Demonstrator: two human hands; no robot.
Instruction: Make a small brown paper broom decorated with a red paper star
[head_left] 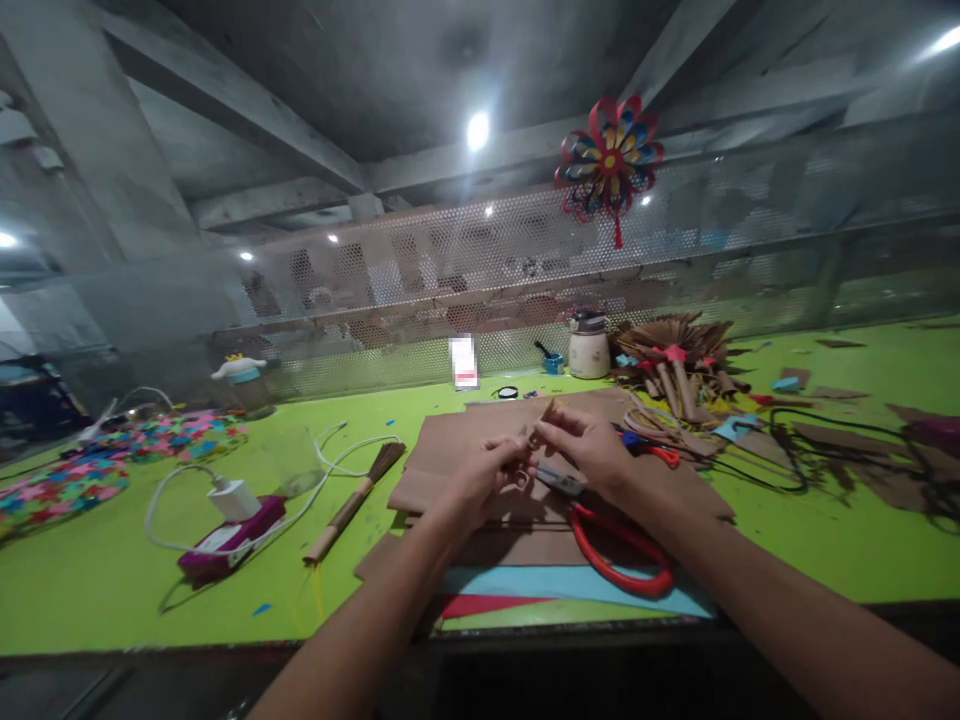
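Over a stack of brown paper sheets (pixel 442 450) my two hands meet, fingers closed. The fingertips of my right hand (pixel 589 440) pinch a small piece of brown paper (pixel 550 408). My left hand (pixel 495 475) is closed just beside it, its fingertips at the lower end of the same piece; the exact grip is blurred. Below my right hand lie red-handled scissors (pixel 622 560), with part of the blades hidden by the hand. Light blue paper (pixel 517 580) and a red paper strip (pixel 480 606) stick out under the stack.
A folded brown paper bundle (pixel 352 505) lies left, near a purple power strip (pixel 232 540) with a white charger (pixel 234 497) and cable. More brown paper bundles (pixel 675 370), a jar (pixel 589 345) and blue-and-red-handled scissors (pixel 652 447) are at right. A perforated screen (pixel 420 290) stands behind.
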